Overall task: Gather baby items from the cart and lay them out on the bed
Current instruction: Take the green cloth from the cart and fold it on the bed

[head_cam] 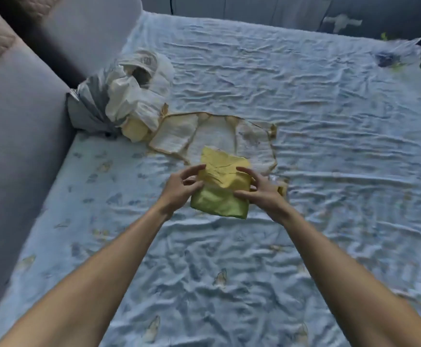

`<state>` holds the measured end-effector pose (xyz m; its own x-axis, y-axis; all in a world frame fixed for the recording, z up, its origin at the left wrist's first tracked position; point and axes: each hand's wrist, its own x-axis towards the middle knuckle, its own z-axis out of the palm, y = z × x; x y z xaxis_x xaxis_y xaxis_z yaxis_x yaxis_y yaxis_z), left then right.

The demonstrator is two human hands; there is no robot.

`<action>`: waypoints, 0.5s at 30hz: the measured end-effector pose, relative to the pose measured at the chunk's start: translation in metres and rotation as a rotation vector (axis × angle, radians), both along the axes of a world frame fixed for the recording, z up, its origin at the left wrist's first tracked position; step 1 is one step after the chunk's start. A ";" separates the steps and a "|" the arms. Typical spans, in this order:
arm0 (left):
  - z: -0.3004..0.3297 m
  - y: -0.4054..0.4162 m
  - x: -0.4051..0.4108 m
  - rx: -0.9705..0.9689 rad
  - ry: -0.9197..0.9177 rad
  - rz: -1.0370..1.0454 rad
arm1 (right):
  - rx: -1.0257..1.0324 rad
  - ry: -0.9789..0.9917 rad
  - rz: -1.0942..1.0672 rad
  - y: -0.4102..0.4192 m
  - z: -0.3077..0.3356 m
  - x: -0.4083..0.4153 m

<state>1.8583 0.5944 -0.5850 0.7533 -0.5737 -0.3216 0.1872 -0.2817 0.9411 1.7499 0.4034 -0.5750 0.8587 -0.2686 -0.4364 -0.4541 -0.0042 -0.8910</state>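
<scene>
The laying-out step appears to be in hand: the cart is not in view, and both hands work over the bed (pixel 304 146) at the centre of the frame. The left hand (pixel 179 189) and the right hand (pixel 262 194) grip a folded yellow cloth (pixel 222 189) from either side, fingers curled over its upper edge and thumbs against its near face. The cloth seems lifted slightly off the sheet, though whether its lower edge touches the bed is hard to tell.

The next move probably calls for opening or spreading the cloth and setting it flat on bare sheet, near the pieces already down but not on top of them.

The cloth is soft and creased, pale yellow on the upper fold and greener on the lower one. Just beyond it, toward the middle of the frame, lies a white garment with yellow trim (pixel 214 136), spread flat. In the upper left, against the grey padded bed surround (pixel 24 116), sits a pile of white and grey baby items (pixel 126 96), still bunched up. The sheet is light blue, printed and wrinkled.
</scene>
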 end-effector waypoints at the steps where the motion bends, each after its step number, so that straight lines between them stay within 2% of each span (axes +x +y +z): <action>1: -0.034 0.000 0.002 0.015 0.025 0.018 | 0.003 0.011 0.003 0.001 -0.035 0.003; 4: -0.122 -0.003 0.009 -0.013 0.050 0.093 | -0.015 -0.012 0.019 -0.002 -0.124 0.015; 8: -0.200 -0.006 0.019 -0.053 0.065 0.147 | 0.006 -0.047 -0.004 -0.009 -0.207 0.017; 10: -0.232 -0.002 0.016 0.052 0.053 0.101 | -0.009 0.010 -0.008 -0.011 -0.240 0.012; 13: -0.269 0.004 0.005 0.333 -0.010 -0.105 | -0.174 0.189 0.061 -0.008 -0.278 0.004; 15: -0.281 0.005 0.004 0.395 -0.006 -0.174 | -0.238 0.226 0.054 -0.002 -0.293 0.001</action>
<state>1.8626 0.5998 -0.8663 0.6589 -0.5262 -0.5375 0.0998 -0.6472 0.7558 1.7512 0.4014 -0.8683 0.7632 -0.3428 -0.5477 -0.6335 -0.2299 -0.7388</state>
